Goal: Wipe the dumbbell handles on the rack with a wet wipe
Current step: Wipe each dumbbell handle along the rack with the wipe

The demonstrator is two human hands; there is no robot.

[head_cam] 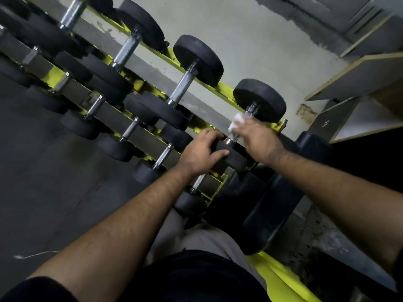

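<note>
Wiping the handle of the end dumbbell on the yellow rack (220, 87), top tier.

The right hand (260, 140) wraps the white wet wipe (236, 123) around the steel handle (250, 111) of the dumbbell at the rack's near end, fingers curled over wipe and bar together; the left hand (201, 153) grips the front black weight head (234, 159) of the same dumbbell, just beside the right hand, to steady it. Judged good practice: keep the head braced so the dumbbell cannot roll on the rack, and twist the wipe fully round the knurling while drawing it from one head to the other. The next handle (183, 87) along the rack appears untouched.
</note>
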